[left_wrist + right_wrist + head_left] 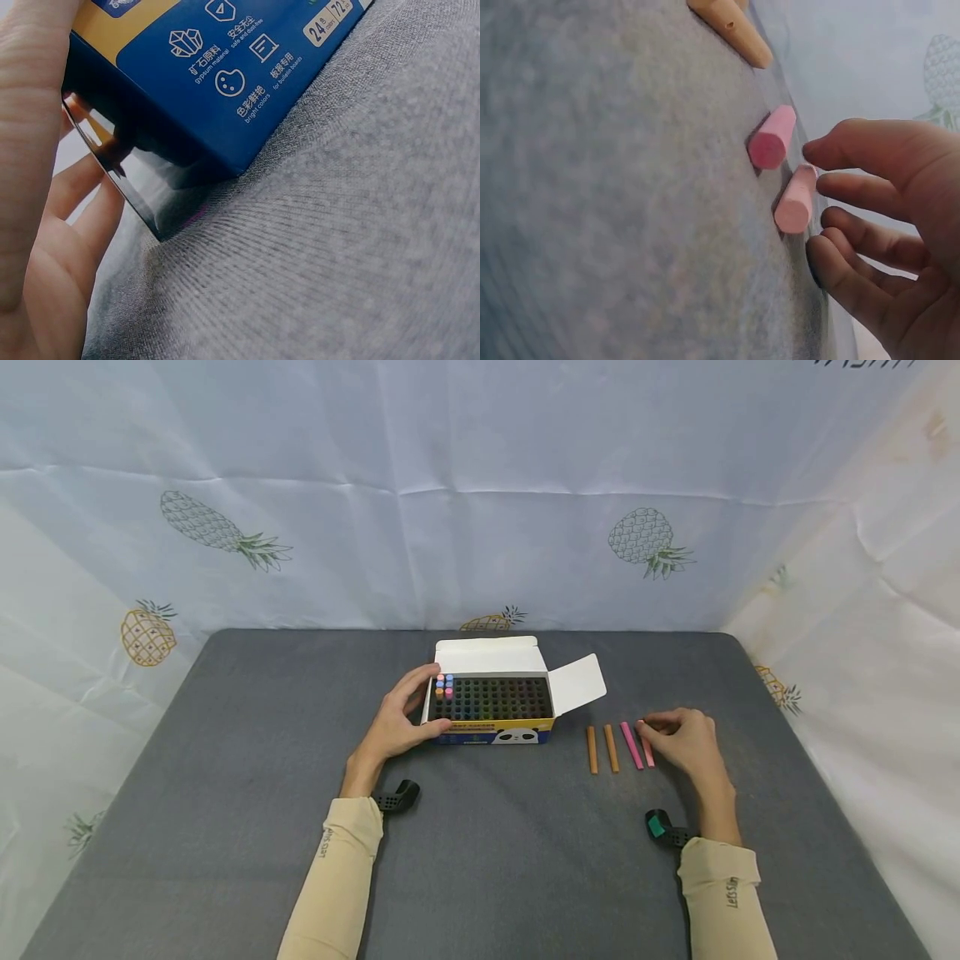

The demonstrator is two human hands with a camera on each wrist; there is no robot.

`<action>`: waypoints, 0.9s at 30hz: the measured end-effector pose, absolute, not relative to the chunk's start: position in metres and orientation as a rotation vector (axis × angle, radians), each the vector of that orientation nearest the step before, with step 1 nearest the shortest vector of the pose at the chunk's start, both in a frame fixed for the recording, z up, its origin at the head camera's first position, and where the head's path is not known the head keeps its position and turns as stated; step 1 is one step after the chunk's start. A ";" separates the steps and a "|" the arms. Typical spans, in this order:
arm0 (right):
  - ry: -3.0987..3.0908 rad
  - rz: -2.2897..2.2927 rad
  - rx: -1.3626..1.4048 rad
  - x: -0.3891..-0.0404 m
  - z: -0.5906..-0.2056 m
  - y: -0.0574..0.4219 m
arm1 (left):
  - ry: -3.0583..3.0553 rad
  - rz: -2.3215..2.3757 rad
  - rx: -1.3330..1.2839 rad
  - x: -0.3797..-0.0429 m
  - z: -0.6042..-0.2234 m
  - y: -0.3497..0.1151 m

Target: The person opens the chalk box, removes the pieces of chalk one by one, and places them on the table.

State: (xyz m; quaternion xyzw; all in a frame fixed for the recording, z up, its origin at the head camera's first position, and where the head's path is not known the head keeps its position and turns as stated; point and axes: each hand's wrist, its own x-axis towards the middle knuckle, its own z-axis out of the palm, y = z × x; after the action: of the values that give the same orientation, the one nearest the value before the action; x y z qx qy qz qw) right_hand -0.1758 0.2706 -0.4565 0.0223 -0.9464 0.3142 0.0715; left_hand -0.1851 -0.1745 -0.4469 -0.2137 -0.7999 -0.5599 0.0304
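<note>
An open chalk box (468, 738), blue and yellow with a panda on its front, stands on the table. My left hand (395, 718) grips its left end, thumb at the front corner and fingers behind; in the left wrist view the thumb side covers part of the box (217, 97). A few pink, blue and orange chalk sticks (444, 686) stand in the holder's left holes. To the right, my right hand (682, 739) pinches the far end of a light pink chalk stick (795, 210), which lies along the table. Beside it lies a brighter pink stick (772, 144).
Two orange-brown chalk sticks (611, 749) lie between the pink ones and the box. The box's white lid (491, 656) stands up at the back, and a white side flap (577, 683) sticks out right. A pineapple-print cloth (480, 552) hangs behind the grey table (225, 827).
</note>
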 end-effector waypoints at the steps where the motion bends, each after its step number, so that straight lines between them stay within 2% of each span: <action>1: -2.819 0.947 0.066 -0.176 -0.456 0.270 | -2.468 -1.724 -0.655 -0.187 -0.451 -0.175; 8: -2.569 1.061 0.023 -0.176 -0.445 0.261 | -2.475 -1.711 -0.639 -0.200 -0.475 -0.180; 16: -2.432 1.255 0.017 -0.177 -0.420 0.248 | -2.447 -1.710 -0.666 -0.199 -0.476 -0.182; 27: -2.328 1.451 0.174 -0.175 -0.394 0.221 | -2.457 -1.721 -0.652 -0.199 -0.474 -0.182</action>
State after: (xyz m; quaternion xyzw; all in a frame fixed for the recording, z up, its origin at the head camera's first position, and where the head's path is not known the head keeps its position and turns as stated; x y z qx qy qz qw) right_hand -0.1748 0.2212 -0.3935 0.0620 -0.8307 0.5177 0.1953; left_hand -0.1985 -0.1817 -0.4743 -0.2122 -0.7998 -0.5603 0.0361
